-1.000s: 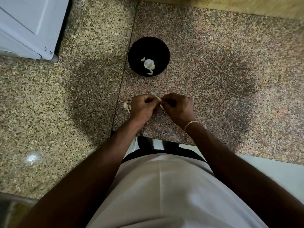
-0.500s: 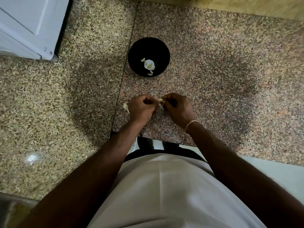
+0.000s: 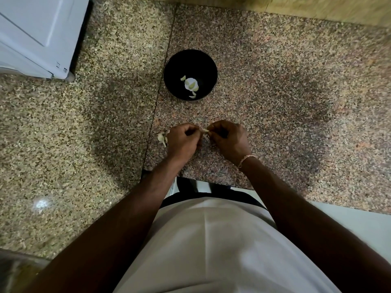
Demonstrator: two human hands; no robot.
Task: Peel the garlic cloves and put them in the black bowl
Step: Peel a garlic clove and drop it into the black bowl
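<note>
Speckled granite surface (image 3: pixel 275 85), polished smooth, and there's a bright glare spot catching low on the left. Black bowl (image 3: pixel 208 66) looks glossy, ceramic or plastic, hard to say from here. Garlic skins (image 3: pixel 162 138) dry and papery, pale. White cabinet (image 3: pixel 36 32) with a smooth, satin painted finish. Shirt (image 3: pixel 222 246) is soft matt cloth. A thin beaded-looking bracelet (image 3: pixel 246 159).

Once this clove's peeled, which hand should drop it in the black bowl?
Probably right. Both hands pinch the clove, but the right hand sits almost directly below the black bowl, a straight reach forward. The left hand lies slightly further left, next to the garlic pieces on the counter, handy for the next one.
</note>
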